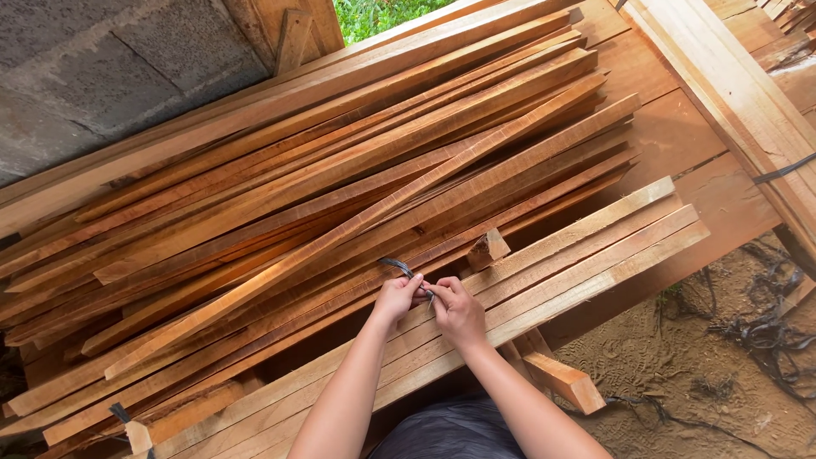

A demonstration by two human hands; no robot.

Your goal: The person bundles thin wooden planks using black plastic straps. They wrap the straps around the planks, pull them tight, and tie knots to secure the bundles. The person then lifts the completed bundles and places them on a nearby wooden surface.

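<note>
Both hands, left hand and right hand, pinched a thin dark strap at six o'clock of the wood strips; it looked light, limp, best gripped near its ends.

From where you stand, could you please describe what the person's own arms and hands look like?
Both forearms are bare, with no sleeves in view. The left hand and right hand wear no gloves, and no rings or watch are visible. The fingers look bare too.

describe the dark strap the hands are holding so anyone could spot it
Start at the big pile of reddish wood slats, then drop to its near edge where both hands meet. The dark strap curls up from the left hand: thin, blackish, the only non-wood thing there.
</note>
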